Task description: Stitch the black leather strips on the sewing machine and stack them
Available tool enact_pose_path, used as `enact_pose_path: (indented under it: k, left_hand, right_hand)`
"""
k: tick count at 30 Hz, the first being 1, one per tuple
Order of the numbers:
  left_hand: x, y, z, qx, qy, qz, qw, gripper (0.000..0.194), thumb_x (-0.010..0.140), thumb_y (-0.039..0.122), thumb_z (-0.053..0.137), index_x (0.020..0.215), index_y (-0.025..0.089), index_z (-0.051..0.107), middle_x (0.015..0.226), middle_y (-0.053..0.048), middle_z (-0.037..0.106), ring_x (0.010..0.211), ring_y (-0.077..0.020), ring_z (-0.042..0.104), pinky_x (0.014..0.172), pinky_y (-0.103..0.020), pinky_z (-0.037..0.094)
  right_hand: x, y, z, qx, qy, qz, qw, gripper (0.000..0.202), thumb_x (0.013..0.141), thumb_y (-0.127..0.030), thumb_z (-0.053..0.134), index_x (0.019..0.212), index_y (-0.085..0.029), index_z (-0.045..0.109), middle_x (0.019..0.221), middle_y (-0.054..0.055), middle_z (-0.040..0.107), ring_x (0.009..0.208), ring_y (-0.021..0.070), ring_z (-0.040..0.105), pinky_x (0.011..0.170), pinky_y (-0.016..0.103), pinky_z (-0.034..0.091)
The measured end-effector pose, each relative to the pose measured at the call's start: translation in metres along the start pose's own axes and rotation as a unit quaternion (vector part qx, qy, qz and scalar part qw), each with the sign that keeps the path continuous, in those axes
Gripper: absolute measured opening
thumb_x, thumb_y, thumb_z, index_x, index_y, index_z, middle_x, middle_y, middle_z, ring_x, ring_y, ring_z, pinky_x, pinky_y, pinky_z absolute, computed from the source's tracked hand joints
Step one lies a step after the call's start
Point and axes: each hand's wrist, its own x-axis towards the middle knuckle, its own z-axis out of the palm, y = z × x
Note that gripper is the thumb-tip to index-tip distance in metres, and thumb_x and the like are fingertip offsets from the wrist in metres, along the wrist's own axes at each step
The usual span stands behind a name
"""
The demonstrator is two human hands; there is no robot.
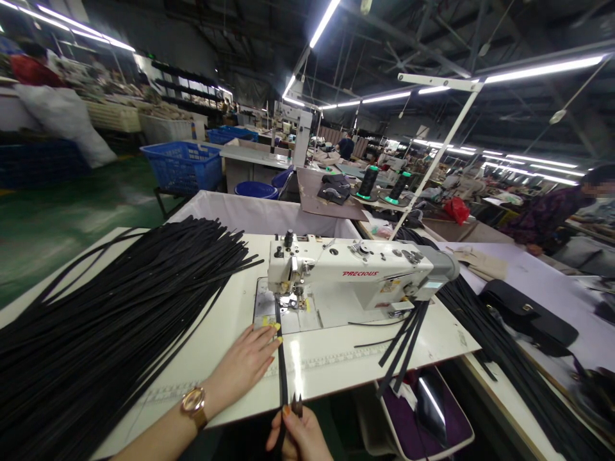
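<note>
A narrow black strap [282,365] runs from under the presser foot of a white sewing machine [355,272] toward me, over the table's front edge. My left hand [252,355] lies flat on the table beside the strap, fingers stretched out and fingertips touching its left edge just before the needle plate. At the table's front edge my right hand [302,435] pinches the strap between thumb and fingers. A dark pointed tool [297,404], perhaps thread snips, sticks up from the same hand; most of it is hidden.
A large pile of black straps [144,301] covers the table's left side. More straps [406,342] hang behind the machine at right. Thread cones [368,182] stand behind it. A purple-lined bin [408,422] sits below right. A black bag [528,314] lies farther right, near another person [552,205].
</note>
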Motion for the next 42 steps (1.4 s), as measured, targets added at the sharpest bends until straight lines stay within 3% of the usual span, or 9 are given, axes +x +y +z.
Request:
enact_pose_path:
  k: [13,23,31,37,42]
  left_hand:
    - [0.0,0.001,-0.002,0.009,-0.014,-0.003,1.0,0.033,0.098,0.025,0.048,0.129,0.023,0.058,0.139,-0.009,0.056,0.127,-0.0275,0.051,0.109,-0.051,0.035]
    - [-0.001,-0.002,0.002,0.019,-0.023,0.003,1.0,0.034,0.097,0.025,0.049,0.13,0.023,0.057,0.141,-0.008,0.055,0.128,-0.0278,0.05,0.108,-0.052,0.036]
    - [0.0,-0.001,0.002,0.017,-0.032,-0.004,0.999,0.034,0.097,0.026,0.048,0.13,0.024,0.057,0.141,-0.008,0.055,0.128,-0.0278,0.05,0.109,-0.052,0.037]
    - [0.0,-0.001,0.001,0.018,-0.039,-0.004,0.999,0.034,0.097,0.026,0.049,0.13,0.024,0.057,0.142,-0.007,0.055,0.129,-0.0282,0.05,0.108,-0.053,0.037]
    - [0.0,-0.001,0.001,0.022,-0.035,-0.004,0.999,0.035,0.098,0.027,0.048,0.13,0.023,0.058,0.141,-0.008,0.055,0.128,-0.0284,0.05,0.108,-0.053,0.037]
  right_hand:
    - [-0.006,-0.01,0.008,-0.008,0.003,0.006,1.0,0.053,0.077,-0.063,0.068,0.079,-0.01,0.062,0.06,0.008,0.072,0.026,-0.0021,0.016,0.028,0.017,0.006]
    - [-0.009,-0.021,0.015,-0.036,0.02,0.035,0.999,0.057,0.072,-0.069,0.068,0.077,-0.012,0.062,0.059,0.006,0.072,0.028,-0.0016,0.017,0.03,0.017,0.006]
    - [-0.009,-0.018,0.011,-0.038,0.021,0.031,0.999,0.053,0.075,-0.064,0.069,0.079,-0.012,0.063,0.06,0.006,0.072,0.028,-0.0009,0.017,0.03,0.019,0.007]
    - [-0.011,-0.021,0.012,-0.022,-0.012,0.009,1.0,0.046,0.081,-0.058,0.066,0.08,-0.012,0.063,0.063,0.008,0.073,0.03,0.0005,0.015,0.03,0.02,0.005]
    - [-0.017,-0.007,-0.005,-0.101,-0.013,-0.006,0.995,0.051,0.082,-0.062,0.061,0.077,-0.012,0.066,0.063,0.009,0.074,0.028,0.002,0.018,0.032,0.022,0.006]
